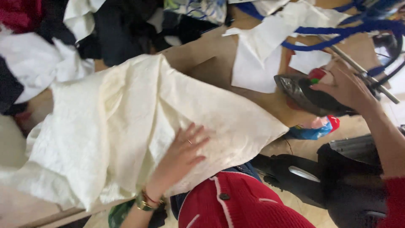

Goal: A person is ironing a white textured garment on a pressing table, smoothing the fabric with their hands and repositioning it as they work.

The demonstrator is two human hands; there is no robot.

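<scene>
Two hands at work, so we go left to right. Far left we see a heap of mixed clothing [38, 50], white, dark and red pieces, bunched at the table edge. Next comes the cream fabric [126, 126], a large textured sheet spread over the wooden table [206, 59], its near edge hanging off the front and one fold ridged up the middle. We judge it light, soft and limp, likely to slide and wrinkle under a push; pressing flat with the palm or pinching a hem or corner looks like the best way to take it. The left hand [181, 156] lies on it palm down, fingers spread and flat, gripping nothing, just pressing the cloth near its lower right part. A bracelet and watch sit at that wrist. Below it we see a red garment with white trim [236, 207] worn by the person.

Further right, white paper pieces [257, 63] lie on the table, with blue cord [337, 31] looping over them. The right hand [346, 88] is curled over the handle of a dark clothes iron [308, 97], fingers closed around it; the iron sits just past the fabric's right corner, apart from it. We judge the iron heavy, rigid and possibly hot, so handle only. A black machine [337, 177] stands at the lower right.
</scene>
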